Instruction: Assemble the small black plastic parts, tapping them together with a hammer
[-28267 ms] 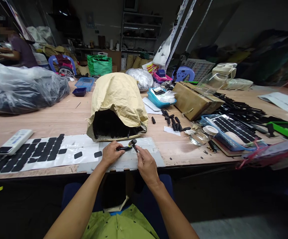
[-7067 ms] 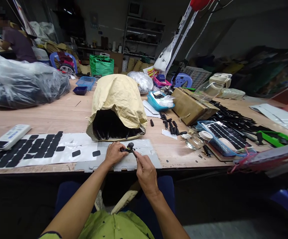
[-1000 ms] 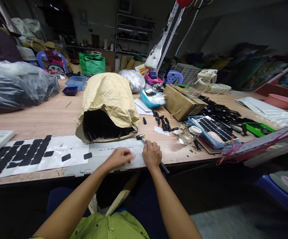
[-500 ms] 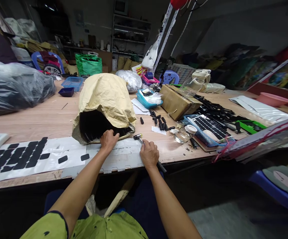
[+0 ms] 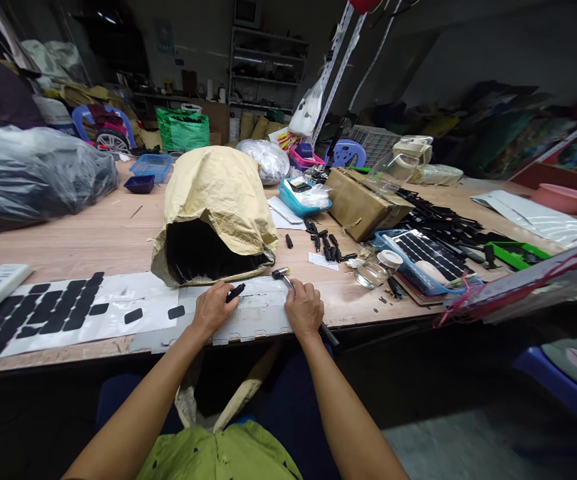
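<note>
Between the fingers of my left hand (image 5: 212, 308) is a small black cylindrical piece (image 5: 236, 292), pointing up to the right. My left hand is closed on it, just in front of the mouth of a tan sack (image 5: 223, 180). The sack lies on its side, and its dark inside hides most of what it holds. My right hand (image 5: 304, 307) is wrapped round the shaft of a small hammer (image 5: 281, 273); its head rests near the table surface and its black handle sticks out below my fist. Under both hands lies a grey-white board (image 5: 258, 313).
A white sheet with black stickers (image 5: 118, 303) lies on the left. Several black cylindrical pieces (image 5: 326, 245) are scattered right of the sack. Further right are a cardboard box (image 5: 363, 203), a blue tray (image 5: 418, 267) and a clear jar (image 5: 368, 272). A large plastic bag (image 5: 33, 173) stands far left.
My left hand has drawn back from the sack's mouth toward me, now with a black cylindrical piece in its fingers. My right hand still holds the hammer in about the same place.
</note>
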